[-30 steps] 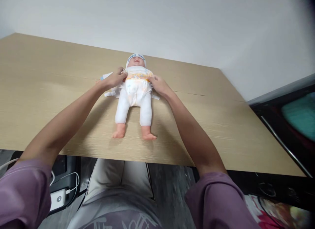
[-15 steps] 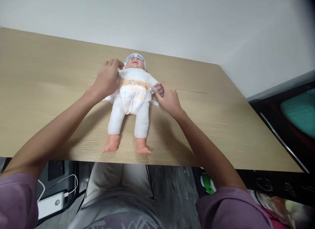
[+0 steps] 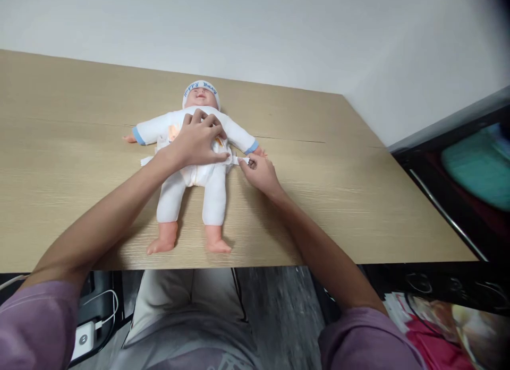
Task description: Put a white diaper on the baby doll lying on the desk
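A baby doll (image 3: 215,200) in a white suit with blue cuffs and a "Happy Baby" cap lies face up, its feet toward me. Around its hips is a white diaper (image 3: 196,174), partly covered by my hand. My left hand (image 3: 199,139) rests on the diaper's front at the belly, fingers spread. Beside the doll's hip on the right, my right hand (image 3: 258,171) pinches the diaper's white side tab (image 3: 240,160), which is stretched outward. The other tab (image 3: 146,161) sticks out on the left.
The wooden table (image 3: 338,200) ends at a front edge close to my body. A pale wall (image 3: 239,30) stands behind it. At the right is a dark object with a teal panel (image 3: 478,168). A white power bank (image 3: 83,339) with a cable sits below left.
My left hand has moved from beside the doll's shoulder onto the diaper's front. My right hand has shifted slightly down and left, now pulling the side tab outward.
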A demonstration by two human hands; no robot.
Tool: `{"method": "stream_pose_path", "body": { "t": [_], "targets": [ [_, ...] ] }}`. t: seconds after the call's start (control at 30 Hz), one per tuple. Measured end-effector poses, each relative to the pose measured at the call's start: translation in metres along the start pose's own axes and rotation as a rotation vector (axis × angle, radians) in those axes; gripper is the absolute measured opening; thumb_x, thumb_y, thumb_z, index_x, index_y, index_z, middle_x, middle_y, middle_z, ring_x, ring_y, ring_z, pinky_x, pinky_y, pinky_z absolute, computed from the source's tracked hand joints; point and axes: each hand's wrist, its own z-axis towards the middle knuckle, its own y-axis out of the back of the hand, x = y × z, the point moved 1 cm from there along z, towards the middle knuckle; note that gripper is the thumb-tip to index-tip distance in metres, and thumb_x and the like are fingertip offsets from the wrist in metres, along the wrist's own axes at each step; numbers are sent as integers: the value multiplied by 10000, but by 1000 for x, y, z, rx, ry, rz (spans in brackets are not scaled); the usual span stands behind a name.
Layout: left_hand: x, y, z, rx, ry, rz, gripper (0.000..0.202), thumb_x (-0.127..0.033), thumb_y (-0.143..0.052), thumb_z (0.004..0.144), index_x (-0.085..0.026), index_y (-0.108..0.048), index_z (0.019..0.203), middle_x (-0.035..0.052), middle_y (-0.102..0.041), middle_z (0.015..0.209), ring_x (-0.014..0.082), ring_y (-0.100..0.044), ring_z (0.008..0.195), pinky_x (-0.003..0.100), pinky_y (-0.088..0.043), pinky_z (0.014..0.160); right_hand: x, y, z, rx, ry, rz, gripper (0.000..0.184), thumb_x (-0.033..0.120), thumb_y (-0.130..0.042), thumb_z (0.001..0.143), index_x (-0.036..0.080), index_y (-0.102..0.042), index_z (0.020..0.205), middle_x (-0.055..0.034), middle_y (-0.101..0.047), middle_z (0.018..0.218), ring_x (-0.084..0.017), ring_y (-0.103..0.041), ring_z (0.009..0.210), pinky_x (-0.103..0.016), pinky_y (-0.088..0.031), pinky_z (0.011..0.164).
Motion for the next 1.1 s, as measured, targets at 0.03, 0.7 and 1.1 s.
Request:
{"method": "stream_pose_path", "body": {
  "t": [0.03, 0.7, 1.1],
  "targets": [
    [0, -1, -1, -2, 3, 4, 505, -556, -861, 889, -209, -798, 1250, 173, -685, 1463, 568, -468, 1497, 755, -336, 1265, 3, 4, 1, 9, -1, 85, 496, 647, -610, 1041, 283, -496, 724, 2, -569, 697, -225, -550, 726, -350, -451, 740],
    [15, 22, -8, 84, -74, -281, 952, -551, -854, 883, -260, -467, 1701, 175, -669, 1597, 460, -558, 1493, 674, -426, 1270, 74, -10, -14, -91, 453, 78, 572, 553, -360, 1213, 269, -696, 1579, -157, -660, 1500, -326, -626, 1424, -524, -534, 1240],
    [99, 29, -127, -157, 435, -56, 359, -548, -608, 1057, -219, -687, 1177, 154, -764, 1195, 343, -684, 1122, 531, -549, 1099, 105, 4, -8, -189, 579, 72, 393, 474, -510, 1191, 276, -750, 1431, -117, -693, 1233, -319, -678, 1157, -544, -565, 1137]
  ]
}}
